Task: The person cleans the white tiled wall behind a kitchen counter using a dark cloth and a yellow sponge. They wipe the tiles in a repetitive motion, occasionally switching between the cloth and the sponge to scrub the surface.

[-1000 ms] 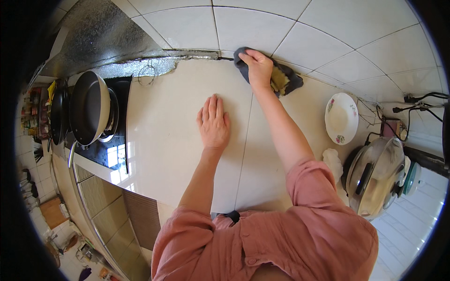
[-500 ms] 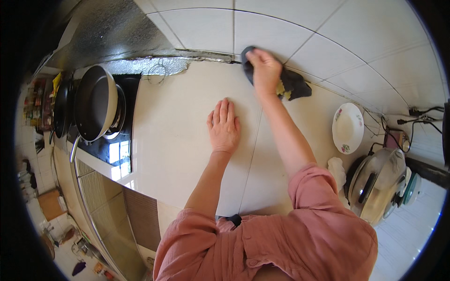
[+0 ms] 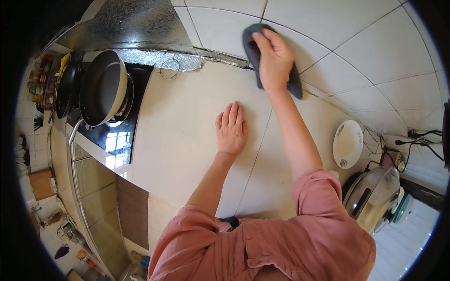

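Note:
My right hand [image 3: 275, 61] grips a dark grey cloth [image 3: 253, 52] and presses it against the white wall tiles [image 3: 323, 25], just above the back edge of the counter. Part of the cloth hangs below the fingers toward the counter. Flat on the cream countertop [image 3: 183, 126] rests my left hand [image 3: 231, 130], fingers stretched out and nothing in it. It lies left of a seam that runs across the counter.
On the left, a frying pan [image 3: 99, 89] sits on a black glass cooktop [image 3: 123, 122]. A thin wire ring [image 3: 170, 68] lies near the back edge. To the right are a floral white plate [image 3: 348, 144], a glass-lidded pan [image 3: 375, 192] and black power cables [image 3: 412, 140].
My right hand has carried the cloth up from the counter's back edge onto the wall tiles. The view has shifted a little; my left hand stays flat on the counter.

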`<action>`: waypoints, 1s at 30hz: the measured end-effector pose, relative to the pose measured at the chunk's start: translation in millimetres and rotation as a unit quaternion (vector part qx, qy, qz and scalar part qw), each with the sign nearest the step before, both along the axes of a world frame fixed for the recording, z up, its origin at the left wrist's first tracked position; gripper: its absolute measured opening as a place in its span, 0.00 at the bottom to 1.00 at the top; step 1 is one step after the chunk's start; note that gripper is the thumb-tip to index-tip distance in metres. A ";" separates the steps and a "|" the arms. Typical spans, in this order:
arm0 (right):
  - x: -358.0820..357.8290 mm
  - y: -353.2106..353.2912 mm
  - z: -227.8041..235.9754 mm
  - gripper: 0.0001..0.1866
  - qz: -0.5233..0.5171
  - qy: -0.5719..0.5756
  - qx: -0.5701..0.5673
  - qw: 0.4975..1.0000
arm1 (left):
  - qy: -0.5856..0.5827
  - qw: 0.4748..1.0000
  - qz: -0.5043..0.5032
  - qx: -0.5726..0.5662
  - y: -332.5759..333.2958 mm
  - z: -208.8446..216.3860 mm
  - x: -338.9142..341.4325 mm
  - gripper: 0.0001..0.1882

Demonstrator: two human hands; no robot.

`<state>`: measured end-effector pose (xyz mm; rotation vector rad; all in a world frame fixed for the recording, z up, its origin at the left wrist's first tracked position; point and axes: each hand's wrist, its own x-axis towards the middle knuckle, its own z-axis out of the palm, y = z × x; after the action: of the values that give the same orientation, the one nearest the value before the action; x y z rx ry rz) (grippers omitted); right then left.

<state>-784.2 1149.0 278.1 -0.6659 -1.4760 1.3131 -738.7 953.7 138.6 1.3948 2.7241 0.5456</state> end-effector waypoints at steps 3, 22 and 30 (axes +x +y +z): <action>-21.2 0.5 -32.2 0.13 0.008 -0.070 0.059 0.996 | 0.005 1.000 -0.021 0.008 3.4 2.5 2.9 0.29; 34.7 11.8 -36.7 0.14 -0.140 0.028 -0.051 0.988 | -0.019 0.999 -0.007 0.051 -0.9 -5.5 -4.3 0.29; 46.6 22.2 -81.0 0.13 -0.060 -0.246 0.042 0.967 | 0.002 0.999 -0.026 0.020 1.3 3.5 -1.9 0.29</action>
<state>-737.5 1171.2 197.1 -1.0609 -1.8404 1.0247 -740.6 955.0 142.1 1.4735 2.6850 0.5978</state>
